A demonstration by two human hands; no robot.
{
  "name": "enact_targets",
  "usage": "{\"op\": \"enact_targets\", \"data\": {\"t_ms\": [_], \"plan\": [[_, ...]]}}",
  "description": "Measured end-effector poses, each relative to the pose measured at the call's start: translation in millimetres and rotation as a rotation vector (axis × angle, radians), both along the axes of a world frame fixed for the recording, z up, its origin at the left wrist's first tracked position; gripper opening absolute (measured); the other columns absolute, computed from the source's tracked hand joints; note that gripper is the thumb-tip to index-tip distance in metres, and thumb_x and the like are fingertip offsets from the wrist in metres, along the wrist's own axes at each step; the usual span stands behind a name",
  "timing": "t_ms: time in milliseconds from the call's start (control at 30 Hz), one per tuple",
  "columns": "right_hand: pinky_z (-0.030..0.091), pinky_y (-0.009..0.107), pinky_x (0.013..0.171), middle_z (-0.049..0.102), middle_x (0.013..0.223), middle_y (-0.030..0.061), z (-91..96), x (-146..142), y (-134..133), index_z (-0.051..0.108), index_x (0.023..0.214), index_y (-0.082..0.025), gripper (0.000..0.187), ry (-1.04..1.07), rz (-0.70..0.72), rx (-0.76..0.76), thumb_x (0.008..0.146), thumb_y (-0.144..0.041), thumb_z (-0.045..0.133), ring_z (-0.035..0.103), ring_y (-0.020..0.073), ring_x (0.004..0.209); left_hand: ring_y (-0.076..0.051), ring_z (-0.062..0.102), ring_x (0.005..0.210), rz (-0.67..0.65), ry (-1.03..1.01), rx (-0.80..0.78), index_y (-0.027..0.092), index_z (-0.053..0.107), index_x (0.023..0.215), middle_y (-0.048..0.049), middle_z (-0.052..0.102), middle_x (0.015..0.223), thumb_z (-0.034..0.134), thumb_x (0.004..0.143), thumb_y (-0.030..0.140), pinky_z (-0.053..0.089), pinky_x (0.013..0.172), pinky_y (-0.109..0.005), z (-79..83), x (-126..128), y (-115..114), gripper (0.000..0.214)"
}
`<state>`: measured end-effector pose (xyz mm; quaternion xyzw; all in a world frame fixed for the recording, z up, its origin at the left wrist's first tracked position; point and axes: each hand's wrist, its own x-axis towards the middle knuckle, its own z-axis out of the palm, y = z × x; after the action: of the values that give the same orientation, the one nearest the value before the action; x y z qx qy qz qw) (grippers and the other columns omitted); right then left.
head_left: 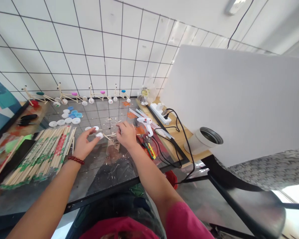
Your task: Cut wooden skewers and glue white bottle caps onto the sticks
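My left hand (86, 143), with a red bead bracelet on the wrist, pinches a small white bottle cap (99, 135) between thumb and fingers. A thin wooden stick (106, 136) extends to the right from that cap. Another white cap (96, 128) shows just beyond my fingertips. To the right, my right hand (126, 134) is low over the dark glossy tabletop (94, 176), beside loose sticks (111, 135). Its index finger reaches left, apart from the thumb; the other fingers are partly hidden. A white hot glue gun (146, 124) lies just beyond it.
Bundled wooden chopsticks (43, 152) lie at left, below white and blue caps (72, 114). Several small stick-and-cap models (96, 93) line the tiled wall. Right are a yellow utility knife (151, 151), a power strip (160, 113), cables and a white bucket (201, 141).
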<state>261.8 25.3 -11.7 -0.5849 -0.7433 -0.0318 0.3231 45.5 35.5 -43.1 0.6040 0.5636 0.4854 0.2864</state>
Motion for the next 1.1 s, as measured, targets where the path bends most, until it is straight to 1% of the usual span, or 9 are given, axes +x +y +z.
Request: {"op": "enact_targets", "data": {"t_ms": [100,167,233,300,467,633,733,900,1100], "plan": [[0.034,0.036,0.084,0.069,0.109,0.0079,3.8,5,3,0.067,0.108,-0.020,0.025,-0.113,0.029,0.014,0.088,-0.015,0.054,0.058,0.0229,0.100,-0.030,0.066,0.106,0.078,-0.257,-0.042,0.018,0.072,0.104,-0.0108,0.075,0.104,0.073,0.069,0.051,0.048,0.099,-0.046,-1.4,3,3,0.049],[0.032,0.036,0.083,0.068,0.111,0.0083,5.5,5,3,0.068,0.107,-0.021,0.022,-0.172,0.058,0.027,0.090,-0.017,0.054,0.056,0.0231,0.100,-0.029,0.067,0.104,0.136,-0.345,-0.044,0.018,0.072,0.099,-0.0105,0.075,0.099,0.071,0.070,0.053,0.047,0.100,-0.047,-2.8,4,6,0.045],[0.030,0.036,0.083,0.067,0.111,0.0087,6.9,4,2,0.068,0.106,-0.021,0.020,-0.213,0.071,0.044,0.092,-0.018,0.054,0.054,0.0230,0.100,-0.028,0.067,0.103,0.170,-0.388,-0.029,0.017,0.073,0.095,-0.0102,0.076,0.095,0.069,0.072,0.052,0.046,0.102,-0.047,-3.3,4,8,0.042],[0.029,0.036,0.082,0.067,0.110,0.0087,7.6,4,3,0.068,0.105,-0.021,0.020,-0.238,0.073,0.063,0.092,-0.018,0.054,0.053,0.0228,0.099,-0.027,0.068,0.101,0.188,-0.419,-0.017,0.017,0.072,0.094,-0.0099,0.076,0.092,0.066,0.074,0.052,0.046,0.102,-0.045,-2.5,5,8,0.041],[0.029,0.036,0.082,0.066,0.112,0.0080,6.0,5,7,0.068,0.108,-0.023,0.021,-0.248,0.058,0.093,0.091,-0.017,0.055,0.052,0.0227,0.100,-0.025,0.069,0.093,0.217,-0.454,0.001,0.016,0.072,0.092,-0.0087,0.074,0.086,0.059,0.077,0.052,0.050,0.094,-0.042,0.9,7,8,0.041],[0.029,0.037,0.084,0.066,0.113,0.0079,5.2,7,7,0.068,0.110,-0.023,0.024,-0.211,0.055,0.086,0.092,-0.017,0.054,0.052,0.0236,0.101,-0.022,0.069,0.082,0.260,-0.511,0.027,0.016,0.071,0.088,-0.0081,0.074,0.082,0.056,0.079,0.052,0.051,0.083,-0.038,0.4,10,9,0.041],[0.029,0.038,0.088,0.065,0.115,0.0096,6.7,12,5,0.068,0.111,-0.022,0.025,-0.167,0.031,0.084,0.093,-0.017,0.053,0.051,0.0245,0.104,-0.021,0.069,0.080,0.291,-0.502,0.027,0.016,0.071,0.087,-0.0081,0.074,0.082,0.052,0.081,0.055,0.051,0.078,-0.036,1.1,11,10,0.044],[0.028,0.038,0.089,0.065,0.114,0.0091,7.5,19,4,0.068,0.112,-0.023,0.025,-0.099,0.001,0.118,0.094,-0.016,0.052,0.051,0.0243,0.107,-0.022,0.068,0.079,0.308,-0.540,0.018,0.017,0.070,0.082,-0.0086,0.074,0.079,0.055,0.080,0.056,0.050,0.075,-0.036,6.6,11,8,0.042],[0.029,0.038,0.087,0.066,0.113,0.0083,6.9,14,3,0.068,0.109,-0.022,0.023,-0.106,0.020,0.103,0.094,-0.017,0.052,0.051,0.0236,0.103,-0.021,0.068,0.077,0.289,-0.547,0.008,0.018,0.069,0.081,-0.0082,0.074,0.079,0.055,0.081,0.057,0.050,0.074,-0.035,10.1,8,5,0.042]]}}
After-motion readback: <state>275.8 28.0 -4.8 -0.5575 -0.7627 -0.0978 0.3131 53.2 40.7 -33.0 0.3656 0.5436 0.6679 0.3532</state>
